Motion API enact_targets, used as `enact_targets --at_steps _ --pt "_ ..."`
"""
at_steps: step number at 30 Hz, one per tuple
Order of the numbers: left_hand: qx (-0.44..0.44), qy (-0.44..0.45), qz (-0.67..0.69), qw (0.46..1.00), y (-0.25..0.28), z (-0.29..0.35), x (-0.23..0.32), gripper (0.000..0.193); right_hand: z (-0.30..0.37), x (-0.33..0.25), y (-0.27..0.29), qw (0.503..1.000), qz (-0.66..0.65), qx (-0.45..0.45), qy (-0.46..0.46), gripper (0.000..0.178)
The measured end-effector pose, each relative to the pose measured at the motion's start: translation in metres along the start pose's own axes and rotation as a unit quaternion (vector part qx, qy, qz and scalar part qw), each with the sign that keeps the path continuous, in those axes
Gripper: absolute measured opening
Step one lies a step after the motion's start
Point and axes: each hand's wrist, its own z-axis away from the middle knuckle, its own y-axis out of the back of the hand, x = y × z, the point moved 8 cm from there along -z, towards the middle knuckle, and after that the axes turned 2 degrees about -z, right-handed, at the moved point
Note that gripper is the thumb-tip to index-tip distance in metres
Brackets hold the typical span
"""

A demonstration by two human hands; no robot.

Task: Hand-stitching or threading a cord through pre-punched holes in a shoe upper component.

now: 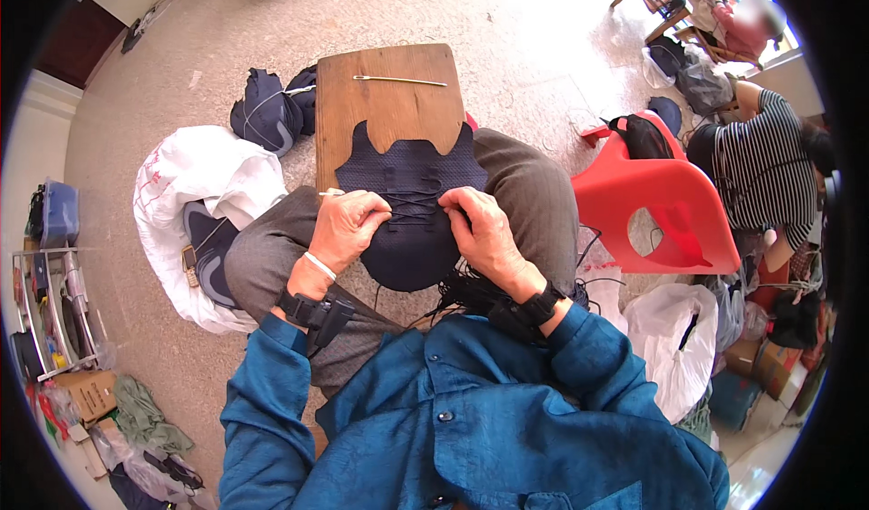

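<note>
A flat dark navy shoe upper [412, 261] lies across my lap and the near end of a wooden bench. Dark laces [414, 204] run crosswise through its middle. My left hand [348, 229] is closed in a pinch at the left side of the lacing; a thin pale stick [331, 191] pokes out by its knuckles. On the right side, my right hand [487, 237] pinches too, apparently on the lace, though its fingertips hide most of it. Loose black laces [463, 293] hang in a bunch below my right wrist.
On the wooden bench [385, 112] lies a thin metal needle-like tool [400, 80]. Bundled dark uppers [262, 112] sit left of it, beside a white sack [195, 171]. A red plastic chair [602, 189] stands at right, near a person in a striped shirt [765, 162]. White plastic bag [665, 338] lies nearby.
</note>
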Motion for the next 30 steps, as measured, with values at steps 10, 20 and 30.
enact_targets --at_steps 10,20,30 --pt "0.070 0.203 -0.017 0.977 0.016 0.033 -0.009 0.011 0.001 -0.001 0.000 1.000 0.005 -0.011 0.028 0.015" --pt "0.046 0.195 -0.050 0.978 0.008 0.014 0.000 0.023 0.001 0.000 -0.002 1.000 0.019 -0.015 0.020 0.016" --pt "0.051 0.214 -0.052 0.974 -0.001 0.011 -0.004 0.016 0.002 0.004 -0.002 1.000 0.021 -0.011 0.009 0.016"
